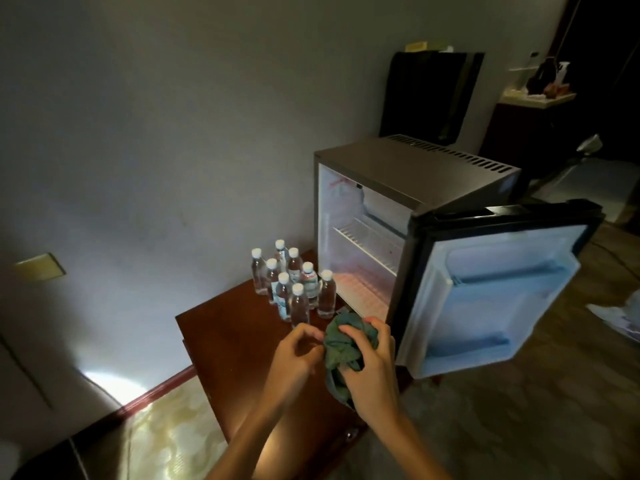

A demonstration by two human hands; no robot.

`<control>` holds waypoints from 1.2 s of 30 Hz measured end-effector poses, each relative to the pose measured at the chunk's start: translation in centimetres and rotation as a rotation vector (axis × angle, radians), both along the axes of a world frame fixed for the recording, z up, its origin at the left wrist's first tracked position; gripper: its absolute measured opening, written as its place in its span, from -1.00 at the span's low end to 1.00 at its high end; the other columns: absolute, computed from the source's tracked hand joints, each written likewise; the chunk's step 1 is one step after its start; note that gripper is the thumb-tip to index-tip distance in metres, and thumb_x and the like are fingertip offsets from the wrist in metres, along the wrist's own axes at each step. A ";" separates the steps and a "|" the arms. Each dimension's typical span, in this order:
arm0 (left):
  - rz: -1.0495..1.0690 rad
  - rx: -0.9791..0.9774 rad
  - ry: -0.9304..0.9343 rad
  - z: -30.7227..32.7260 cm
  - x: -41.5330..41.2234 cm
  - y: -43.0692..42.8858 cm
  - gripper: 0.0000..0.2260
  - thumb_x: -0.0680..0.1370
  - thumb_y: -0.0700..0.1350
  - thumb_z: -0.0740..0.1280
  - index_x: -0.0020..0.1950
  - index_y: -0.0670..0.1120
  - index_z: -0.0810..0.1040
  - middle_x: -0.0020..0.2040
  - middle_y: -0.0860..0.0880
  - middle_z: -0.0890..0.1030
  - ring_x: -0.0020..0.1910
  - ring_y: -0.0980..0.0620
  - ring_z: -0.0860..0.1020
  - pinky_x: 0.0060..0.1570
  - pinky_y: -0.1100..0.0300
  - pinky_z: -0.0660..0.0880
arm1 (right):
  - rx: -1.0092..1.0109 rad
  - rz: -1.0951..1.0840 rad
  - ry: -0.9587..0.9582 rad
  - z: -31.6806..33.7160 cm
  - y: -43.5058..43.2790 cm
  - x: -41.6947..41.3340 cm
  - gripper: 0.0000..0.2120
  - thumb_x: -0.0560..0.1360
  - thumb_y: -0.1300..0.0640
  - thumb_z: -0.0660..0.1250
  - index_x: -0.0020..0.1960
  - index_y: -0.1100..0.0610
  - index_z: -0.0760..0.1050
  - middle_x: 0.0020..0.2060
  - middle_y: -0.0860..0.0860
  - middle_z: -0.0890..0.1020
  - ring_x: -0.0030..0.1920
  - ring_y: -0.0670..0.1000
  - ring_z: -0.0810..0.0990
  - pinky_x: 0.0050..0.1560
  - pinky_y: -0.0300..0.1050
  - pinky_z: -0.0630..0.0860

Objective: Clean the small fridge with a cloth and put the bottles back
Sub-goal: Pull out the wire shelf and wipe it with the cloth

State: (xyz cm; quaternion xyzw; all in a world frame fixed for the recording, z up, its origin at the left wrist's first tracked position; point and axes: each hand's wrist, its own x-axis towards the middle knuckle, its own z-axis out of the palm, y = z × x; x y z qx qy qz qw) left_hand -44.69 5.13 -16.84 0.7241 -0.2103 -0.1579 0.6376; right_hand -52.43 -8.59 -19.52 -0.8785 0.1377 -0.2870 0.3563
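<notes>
A small grey fridge [422,168] stands on a dark wooden cabinet [228,334], its door [491,299] swung open to the right. Inside, the lit compartment and its wire shelves [367,237] hold nothing. Several clear water bottles [294,282] with white caps stand together on the cabinet top, left of the fridge. In front of the fridge opening my right hand [372,368] grips a crumpled green cloth [341,351]. My left hand [294,355] is at the cloth's left edge, its fingers curled and pinching the fabric.
A pale wall runs behind the cabinet, with a red skirting board [156,389] at the floor. A dark panel [429,95] leans behind the fridge. A counter with items [540,91] is at the far right. White wrapping [620,313] lies on the patterned floor.
</notes>
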 end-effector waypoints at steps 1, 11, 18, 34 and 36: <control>-0.001 0.008 0.002 0.1 0.6 0.5 -0.89 0.53 -0.27 0.32 -0.11 -0.06 0.54 -0.13 -0.08 0.62 -0.26 0.00 0.56 -0.36 0.17 0.44 | -0.004 0.005 0.030 -0.2 0.6 0.7 -0.51 0.43 0.18 0.48 0.32 -0.07 0.51 0.38 -0.11 0.19 0.40 -0.03 0.27 0.35 -0.19 0.36; 0.017 0.078 0.000 1.0 9.1 2.5 -0.91 0.58 -0.28 0.31 -0.04 -0.11 0.54 -0.07 -0.06 0.64 -0.26 0.02 0.58 -0.40 0.21 0.46 | 0.070 0.027 0.074 -1.3 2.5 10.4 -0.46 0.48 0.28 0.40 0.38 -0.12 0.44 0.40 -0.17 0.11 0.44 -0.07 0.14 0.40 -0.19 0.30; -0.036 0.102 -0.026 2.6 15.0 0.3 -0.84 0.57 -0.21 0.37 0.10 0.01 0.56 -0.01 0.16 0.64 -0.12 0.09 0.63 -0.33 0.27 0.53 | 0.165 -0.065 -0.017 -1.5 0.6 16.8 -0.45 0.43 0.34 0.43 0.33 -0.08 0.50 0.39 -0.12 0.20 0.43 0.00 0.24 0.37 0.02 0.46; -0.346 0.025 -0.146 -1.6 20.5 -6.1 -0.56 0.53 -0.37 0.30 0.30 0.04 0.42 0.15 0.19 0.59 0.17 0.22 0.56 0.09 0.30 0.53 | 0.272 -0.459 -0.013 -3.2 -2.6 19.7 -0.41 0.45 0.37 0.35 0.35 -0.14 0.48 0.34 -0.19 0.22 0.41 -0.07 0.28 0.43 -0.08 0.38; -0.410 -0.012 -0.126 -2.7 21.8 -6.2 -0.55 0.52 -0.37 0.31 0.30 0.05 0.42 0.15 0.16 0.59 0.16 0.18 0.57 0.09 0.28 0.53 | 0.233 -0.519 -0.010 -3.1 -2.1 20.0 -0.41 0.44 0.39 0.35 0.34 -0.12 0.49 0.35 -0.16 0.23 0.40 -0.09 0.29 0.41 -0.13 0.38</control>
